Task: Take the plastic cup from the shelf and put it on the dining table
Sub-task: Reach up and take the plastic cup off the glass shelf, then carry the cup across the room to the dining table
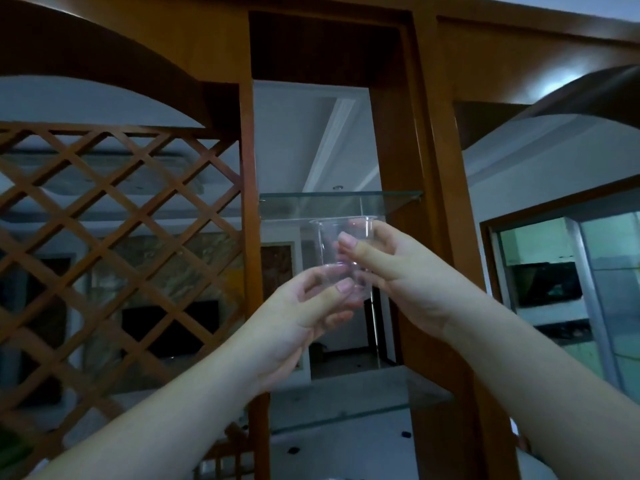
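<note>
While upright, the plastic cup (341, 251) sits between both hands' curled fingers (346, 285).

This is a home. A wooden room divider (408, 168) with a lattice panel (114, 244) and a glass shelf (332, 199) stands before a living room, where a television (166, 327) shows through. A kitchen lies behind the sliding glass door (609, 289) on the right.

— Cup (341, 251)?
— Clear, colourless plastic; no print or pattern. The wall behind shows through it.
— Shelf (339, 195)?
— Clear glass, greenish at the edge.
— Frame (398, 188) around it?
— Orange-brown wood, glossy, darker brown in the upper recess.
— Panel to the left?
— Lattice (114, 237), same brown wood, crossed strips forming a diamond pattern.
— Background?
— Wall (304, 140) pale grey-white. Sliding door (595, 289) at right is tinted green, with a silver frame.
</note>
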A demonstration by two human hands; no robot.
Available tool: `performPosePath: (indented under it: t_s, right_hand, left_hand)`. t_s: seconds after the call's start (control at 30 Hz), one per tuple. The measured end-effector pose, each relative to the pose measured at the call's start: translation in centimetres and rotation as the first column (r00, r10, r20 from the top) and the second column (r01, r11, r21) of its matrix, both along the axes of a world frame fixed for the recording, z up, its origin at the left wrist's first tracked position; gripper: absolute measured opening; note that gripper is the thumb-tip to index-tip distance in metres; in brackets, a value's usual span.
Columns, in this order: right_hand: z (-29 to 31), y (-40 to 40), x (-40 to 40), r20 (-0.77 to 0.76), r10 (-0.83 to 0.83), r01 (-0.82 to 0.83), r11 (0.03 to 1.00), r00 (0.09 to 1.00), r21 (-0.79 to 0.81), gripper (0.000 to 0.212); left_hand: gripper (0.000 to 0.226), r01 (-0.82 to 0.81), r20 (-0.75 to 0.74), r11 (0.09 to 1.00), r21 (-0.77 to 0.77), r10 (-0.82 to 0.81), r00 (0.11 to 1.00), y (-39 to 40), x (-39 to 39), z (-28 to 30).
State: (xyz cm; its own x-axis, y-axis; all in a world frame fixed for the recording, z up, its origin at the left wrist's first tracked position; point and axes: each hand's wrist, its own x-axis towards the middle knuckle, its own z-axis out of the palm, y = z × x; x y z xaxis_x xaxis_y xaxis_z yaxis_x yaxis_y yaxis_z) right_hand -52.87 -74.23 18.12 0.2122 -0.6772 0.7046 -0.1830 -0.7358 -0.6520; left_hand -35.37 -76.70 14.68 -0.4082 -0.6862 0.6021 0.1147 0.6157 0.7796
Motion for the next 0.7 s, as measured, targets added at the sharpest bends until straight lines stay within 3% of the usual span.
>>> performPosePath:
  t_s: [0.27, 0.43, 0.7]
  right_hand:
    - [-3.7, 1.8, -2.1, -0.078, 0.079, -0.072, 0.994, 0.994, 0.079, 0.084]
    - [-6.0, 2.8, -1.7, -0.032, 0.236, -0.227, 0.958, 0.971, 0.176, 0.073]
    - [-9.0, 5.0, 2.1, 0.013, 0.232, -0.228, 0.945, 0.973, 0.235, 0.046]
  left_hand:
    - [0.036, -0.011, 0.053, 0.998, 0.061, 0.008, 0.999, 2.4, -0.5, -4.7]
    - [0.051, -0.104, 0.087, 0.992, 0.074, 0.098, 0.991, 4.0, 0.7, -7.1]
    - [0.053, -0.075, 0.052, 0.972, 0.222, 0.065, 0.997, 6.0, 4.4, -10.4]
